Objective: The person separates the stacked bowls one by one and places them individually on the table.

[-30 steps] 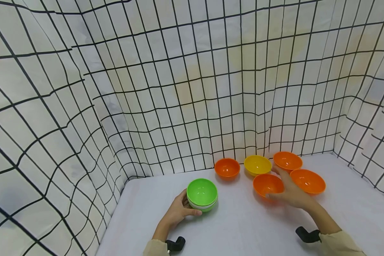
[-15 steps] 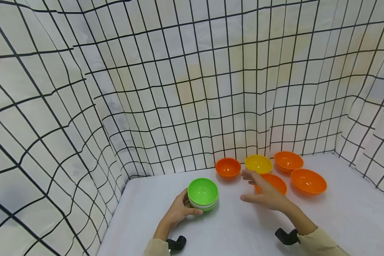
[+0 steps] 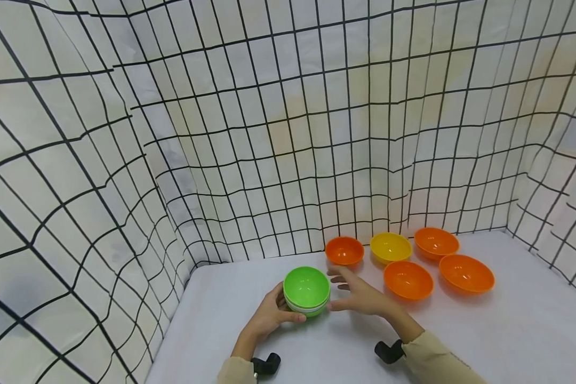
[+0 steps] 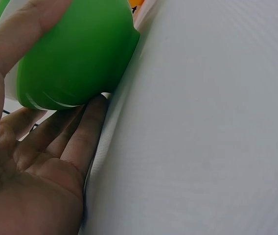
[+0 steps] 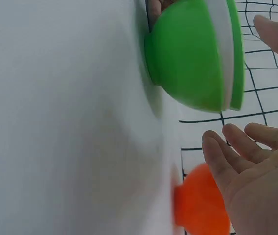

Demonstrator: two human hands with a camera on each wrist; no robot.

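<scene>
A stack of nested bowls (image 3: 306, 288), green at top and bottom with a white one between, stands upright on the white table. My left hand (image 3: 270, 316) grips it from the left, thumb at the front and fingers round the far side; the left wrist view shows the thumb across the lower green bowl (image 4: 80, 54). My right hand (image 3: 357, 294) is held just right of the stack, fingers spread and holding nothing. In the right wrist view a gap separates those fingers (image 5: 216, 152) from the stack.
Behind the right hand stand a small red-orange bowl (image 3: 344, 250) and a yellow bowl (image 3: 390, 248). Further right are three orange bowls: one at the back (image 3: 436, 243), one in front (image 3: 408, 280), one rightmost (image 3: 466, 273). A white wall (image 3: 269, 176) with a black grid encloses the table.
My right hand has moved left from above the front orange bowl to beside the green and white stack. The left hand keeps its grip on the stack, which has stayed in place.
</scene>
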